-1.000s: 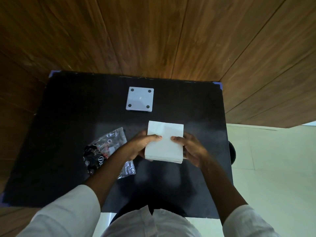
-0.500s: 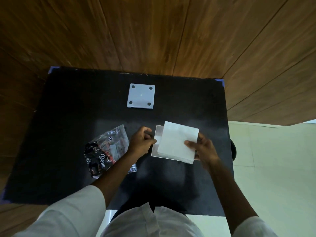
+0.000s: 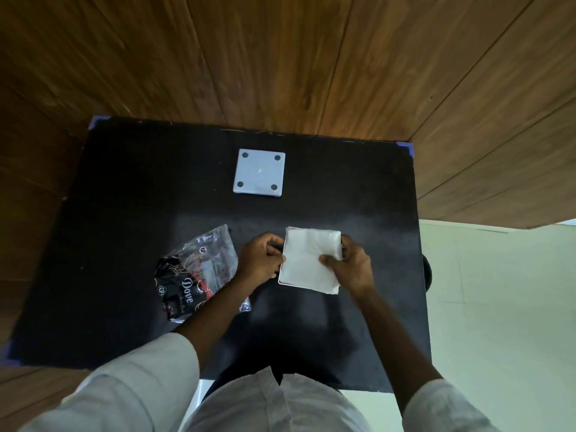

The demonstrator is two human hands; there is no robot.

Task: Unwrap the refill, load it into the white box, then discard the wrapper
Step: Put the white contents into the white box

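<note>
A white stack of tissue, the refill (image 3: 307,260), lies in the open white box (image 3: 281,277), whose rim shows along the left and near sides. My left hand (image 3: 260,260) grips the box's left edge. My right hand (image 3: 350,265) holds the refill's right side, thumb pressed on top. The near right corner of the stack sticks out past the box. The crumpled clear and black wrapper (image 3: 199,272) lies on the table to the left, partly under my left forearm.
A white square lid or base (image 3: 259,173) with four dark dots lies at the back of the black table (image 3: 124,213). Wood-panelled walls close in behind and on the right. Pale floor shows to the right.
The refill has come down from above the box into it. My left hand went from the stack to the box's left edge; my right hand stayed on the stack.
</note>
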